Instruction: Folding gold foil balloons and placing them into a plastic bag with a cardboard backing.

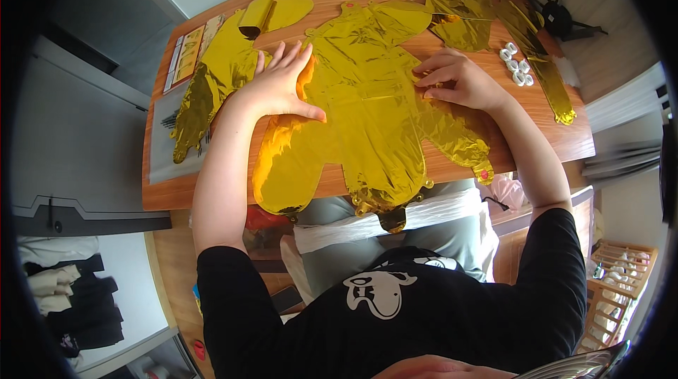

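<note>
A large flat gold foil balloon (pixel 367 117) lies spread over the wooden table (pixel 565 142), its lower edge hanging past the near rim. My left hand (pixel 279 82) rests flat on the balloon's left part, fingers spread. My right hand (pixel 455 81) sits on the balloon's right part, its fingertips pinching a fold of the foil.
More gold foil balloons lie at the left (pixel 219 72) and back right (pixel 462 15). A gold foil strip (pixel 544 68) runs along the right side, with small white pieces (pixel 517 67) beside it. A clear packet (pixel 166 125) and printed cards (pixel 189 54) are at the left edge.
</note>
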Motion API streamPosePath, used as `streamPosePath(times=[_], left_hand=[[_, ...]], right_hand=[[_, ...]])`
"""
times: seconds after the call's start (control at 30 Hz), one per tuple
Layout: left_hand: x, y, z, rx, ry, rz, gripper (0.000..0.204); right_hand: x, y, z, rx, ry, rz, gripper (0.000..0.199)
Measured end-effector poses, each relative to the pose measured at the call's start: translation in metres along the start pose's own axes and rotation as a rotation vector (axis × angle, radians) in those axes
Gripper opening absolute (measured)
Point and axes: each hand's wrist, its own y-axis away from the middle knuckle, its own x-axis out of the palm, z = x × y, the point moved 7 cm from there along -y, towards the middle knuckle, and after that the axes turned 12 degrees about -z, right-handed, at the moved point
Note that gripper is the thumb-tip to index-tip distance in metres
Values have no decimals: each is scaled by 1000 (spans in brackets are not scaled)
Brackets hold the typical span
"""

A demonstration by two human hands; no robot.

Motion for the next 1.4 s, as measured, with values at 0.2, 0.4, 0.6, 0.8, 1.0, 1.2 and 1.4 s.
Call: streamPosePath(times=[0.2, 0.4, 0.6, 0.8, 1.0, 1.2, 1.4], left_hand=[[-4, 0, -1, 13, -15, -32, 156], [-1, 1, -4, 6, 26, -20, 155], [-4, 2, -6, 6, 22, -16, 155], [-10, 0, -5, 11, 5, -56, 156], [0, -11, -11, 37, 223, -71, 132], [10, -13, -26, 133, 140, -127, 121], [15, -13, -25, 140, 92, -114, 127]], right_hand=[[1, 1, 2, -24, 9, -13, 25], [2, 1, 5, -29, -3, -12, 25], [2, 0, 5, -37, 6, -13, 24], [0, -1, 3, -20, -14, -9, 24], [-1, -2, 8, -32, -25, -23, 23], [-2, 0, 8, -16, -60, -25, 25], [-3, -3, 7, 11, -73, -11, 26]])
